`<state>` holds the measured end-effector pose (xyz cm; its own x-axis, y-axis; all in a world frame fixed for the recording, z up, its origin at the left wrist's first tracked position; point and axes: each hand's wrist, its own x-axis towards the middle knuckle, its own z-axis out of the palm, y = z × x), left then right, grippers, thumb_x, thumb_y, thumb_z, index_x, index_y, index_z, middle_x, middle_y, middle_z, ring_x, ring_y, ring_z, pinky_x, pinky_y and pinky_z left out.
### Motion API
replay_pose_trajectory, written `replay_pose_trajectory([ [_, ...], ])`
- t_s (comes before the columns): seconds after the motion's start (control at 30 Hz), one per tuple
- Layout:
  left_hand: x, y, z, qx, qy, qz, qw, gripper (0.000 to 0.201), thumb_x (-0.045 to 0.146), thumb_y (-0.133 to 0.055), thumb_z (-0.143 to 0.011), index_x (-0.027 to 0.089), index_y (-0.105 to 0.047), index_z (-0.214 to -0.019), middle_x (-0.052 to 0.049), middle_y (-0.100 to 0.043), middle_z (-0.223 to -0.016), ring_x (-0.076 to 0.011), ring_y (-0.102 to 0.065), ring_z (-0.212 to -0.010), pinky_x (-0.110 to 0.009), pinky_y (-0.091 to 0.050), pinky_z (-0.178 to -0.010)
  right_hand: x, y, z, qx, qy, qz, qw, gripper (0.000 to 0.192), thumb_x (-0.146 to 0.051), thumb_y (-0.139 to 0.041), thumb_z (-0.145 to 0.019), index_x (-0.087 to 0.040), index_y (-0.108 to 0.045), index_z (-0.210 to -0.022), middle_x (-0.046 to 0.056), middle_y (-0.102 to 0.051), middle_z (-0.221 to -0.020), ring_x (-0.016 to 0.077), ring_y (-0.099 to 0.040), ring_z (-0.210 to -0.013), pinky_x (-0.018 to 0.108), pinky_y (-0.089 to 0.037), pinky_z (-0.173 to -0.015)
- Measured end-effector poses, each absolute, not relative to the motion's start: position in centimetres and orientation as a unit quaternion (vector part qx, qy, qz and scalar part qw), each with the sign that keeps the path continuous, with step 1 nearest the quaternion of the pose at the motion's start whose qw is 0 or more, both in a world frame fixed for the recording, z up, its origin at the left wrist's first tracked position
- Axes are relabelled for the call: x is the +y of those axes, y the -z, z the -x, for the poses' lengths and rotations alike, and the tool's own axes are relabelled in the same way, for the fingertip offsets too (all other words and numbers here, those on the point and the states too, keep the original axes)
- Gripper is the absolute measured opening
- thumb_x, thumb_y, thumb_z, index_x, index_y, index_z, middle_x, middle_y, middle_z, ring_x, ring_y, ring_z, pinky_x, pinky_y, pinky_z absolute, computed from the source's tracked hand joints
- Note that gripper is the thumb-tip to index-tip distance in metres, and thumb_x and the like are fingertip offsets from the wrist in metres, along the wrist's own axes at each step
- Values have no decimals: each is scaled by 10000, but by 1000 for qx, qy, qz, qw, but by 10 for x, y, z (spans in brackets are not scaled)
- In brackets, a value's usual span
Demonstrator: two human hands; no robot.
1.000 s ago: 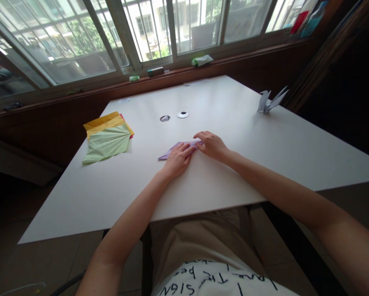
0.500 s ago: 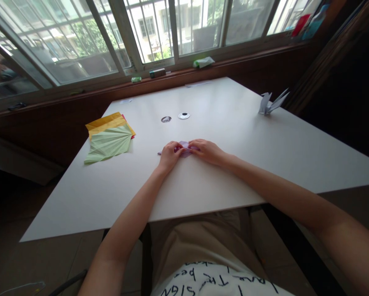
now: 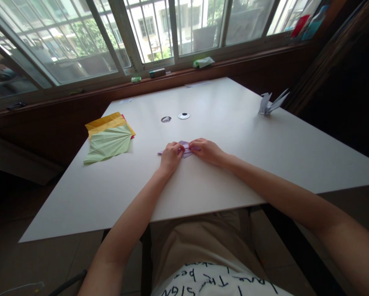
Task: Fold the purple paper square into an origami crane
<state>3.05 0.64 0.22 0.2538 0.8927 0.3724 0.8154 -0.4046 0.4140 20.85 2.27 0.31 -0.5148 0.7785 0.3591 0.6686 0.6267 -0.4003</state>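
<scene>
A small folded purple paper (image 3: 186,155) lies on the white table in front of me, with a narrow point sticking out to the left. My left hand (image 3: 171,155) is closed on its left part, fingertips bent onto the folds. From the right, my right hand (image 3: 205,149) pinches the paper near its middle, thumb and fingers together. The two sets of fingertips are close to each other, a small gap between them. Much of the paper is hidden under my fingers.
On the white table (image 3: 116,197), pleated green paper (image 3: 108,144) overlaps yellow paper (image 3: 105,122) at left. Two round discs, one patterned (image 3: 166,119) and one with a black spot (image 3: 184,116), lie beyond my hands. A folded paper crane (image 3: 269,105) stands near the right edge.
My left fingers have shifted slightly and show a little more of the purple paper between the hands. My right hand has hardly moved.
</scene>
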Motion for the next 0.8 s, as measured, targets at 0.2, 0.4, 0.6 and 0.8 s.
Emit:
replay_pose_trajectory([
  [0.2, 1, -8, -30, 539, -253, -801, 63, 113, 288, -524, -798, 226, -617, -821, -33, -626, -931, -197, -534, -943, -327, -453, -822, 23, -4, -208, -865, -103, 419, 254, 181, -203, -501, -817, -188, -655, -910, 71, -652, -1019, 187, -566, -961, 296, -435, -815],
  [0.4, 1, -8, -28, 535, -240, -807, 72, 115, 241, -509, -811, 238, -613, -860, -28, -625, -974, -196, -532, -973, -328, -456, -821, 23, -5, -208, -866, -99, 422, 249, 179, -189, -491, -808, -185, -651, -889, 63, -648, -1003, 177, -559, -938, 277, -427, -792],
  [0.6, 2, -3, -31, 516, -255, -817, 48, 179, 176, -431, -840, 201, -603, -885, -41, -627, -1041, -180, -525, -1031, -329, -416, -922, 20, -12, -207, -860, -76, 441, 246, 151, -188, -500, -780, -179, -646, -817, 51, -645, -827, 174, -545, -812, 269, -411, -733],
  [0.8, 2, -3, -33, 540, -258, -800, 33, 137, 227, -467, -825, 179, -592, -854, -91, -544, -1207, -223, -461, -1148, -399, -371, -989, 16, -12, -204, -861, -124, 403, 283, 148, -165, -493, -778, -178, -637, -810, 26, -647, -790, 135, -563, -726, 239, -411, -696],
])
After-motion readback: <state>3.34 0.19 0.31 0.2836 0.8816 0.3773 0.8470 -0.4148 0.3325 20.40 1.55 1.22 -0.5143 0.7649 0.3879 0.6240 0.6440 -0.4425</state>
